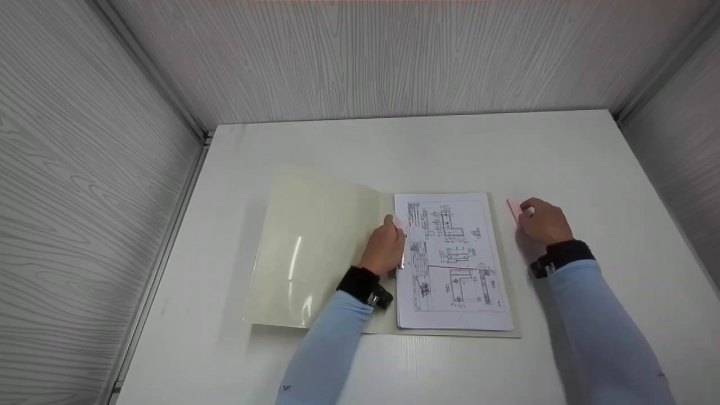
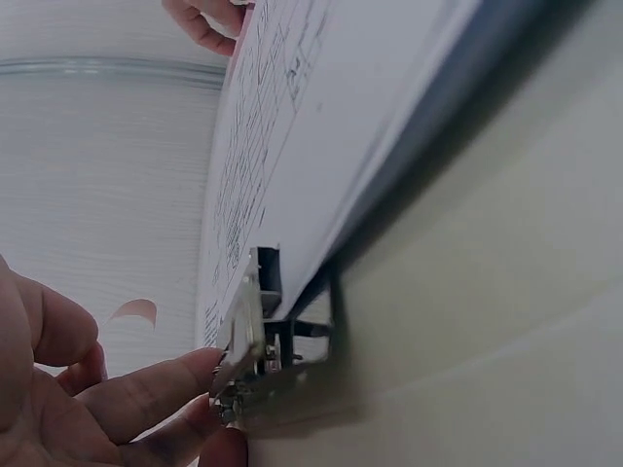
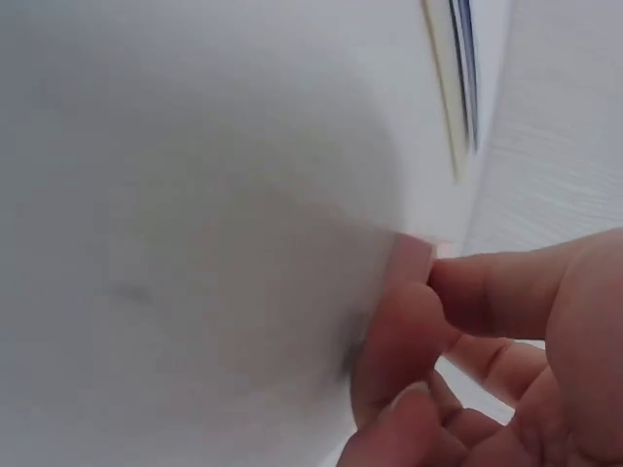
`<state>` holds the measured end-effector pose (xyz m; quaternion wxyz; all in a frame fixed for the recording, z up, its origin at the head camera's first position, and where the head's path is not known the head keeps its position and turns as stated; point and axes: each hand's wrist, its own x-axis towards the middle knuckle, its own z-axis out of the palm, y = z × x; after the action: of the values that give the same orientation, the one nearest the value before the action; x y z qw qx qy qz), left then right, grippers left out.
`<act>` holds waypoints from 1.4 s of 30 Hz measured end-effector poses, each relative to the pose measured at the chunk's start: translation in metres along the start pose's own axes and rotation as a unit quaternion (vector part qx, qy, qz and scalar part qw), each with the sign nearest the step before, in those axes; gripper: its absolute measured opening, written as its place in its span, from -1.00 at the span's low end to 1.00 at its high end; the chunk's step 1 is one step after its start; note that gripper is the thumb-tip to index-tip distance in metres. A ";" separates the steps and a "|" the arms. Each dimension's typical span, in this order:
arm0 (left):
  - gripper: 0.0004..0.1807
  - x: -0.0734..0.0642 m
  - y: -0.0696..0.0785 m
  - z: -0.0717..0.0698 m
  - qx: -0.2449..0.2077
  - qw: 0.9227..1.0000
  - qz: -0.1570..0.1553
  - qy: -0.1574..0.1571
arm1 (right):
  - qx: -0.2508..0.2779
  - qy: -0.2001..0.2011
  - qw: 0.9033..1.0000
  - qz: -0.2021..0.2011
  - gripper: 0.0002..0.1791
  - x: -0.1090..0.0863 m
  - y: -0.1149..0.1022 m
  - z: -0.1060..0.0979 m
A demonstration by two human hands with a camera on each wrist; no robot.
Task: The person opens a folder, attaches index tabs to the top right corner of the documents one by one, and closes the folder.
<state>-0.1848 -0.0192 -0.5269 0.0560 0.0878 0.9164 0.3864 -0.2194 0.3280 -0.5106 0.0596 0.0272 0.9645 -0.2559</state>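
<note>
My left hand (image 1: pixel 383 247) is at the inner edge of an open cream folder (image 1: pixel 315 242). It pinches a small pink sticky note (image 1: pixel 398 223) near its fingertips; in the left wrist view only a curved pink sliver shows beyond the thumb. Other fingers of that hand touch the folder's metal spring clip (image 2: pixel 255 331), which grips a stack of printed sheets (image 1: pixel 455 253) with technical drawings. On the table right of the folder, my right hand (image 1: pixel 545 221) holds a pink sticky note pad (image 3: pixel 411 258) between thumb and fingers, close to the tabletop.
The folder's glossy cover lies opened toward the left, slightly raised. A thin red line (image 1: pixel 453 267) crosses the top sheet. The white table (image 1: pixel 416 152) is bordered by wood-grain panels (image 1: pixel 360 62) at the back and both sides.
</note>
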 end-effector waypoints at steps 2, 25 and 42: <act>-0.64 0.000 0.001 0.000 0.001 1.000 0.002 0.000 | 0.000 0.017 1.000 -0.005 -0.63 0.007 0.004 -0.002; -0.68 0.001 0.002 0.004 -0.006 1.000 0.006 -0.003 | -0.024 0.101 0.995 0.005 -0.75 0.037 0.005 0.005; -0.71 -0.001 0.003 0.002 -0.002 1.000 0.008 0.006 | 0.061 -0.061 0.982 -0.170 -0.54 -0.022 -0.110 0.032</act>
<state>-0.1833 -0.0162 -0.5265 0.0477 0.0927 0.9152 0.3892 -0.2030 0.2163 -0.4817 0.0718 -0.1490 0.9321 -0.3223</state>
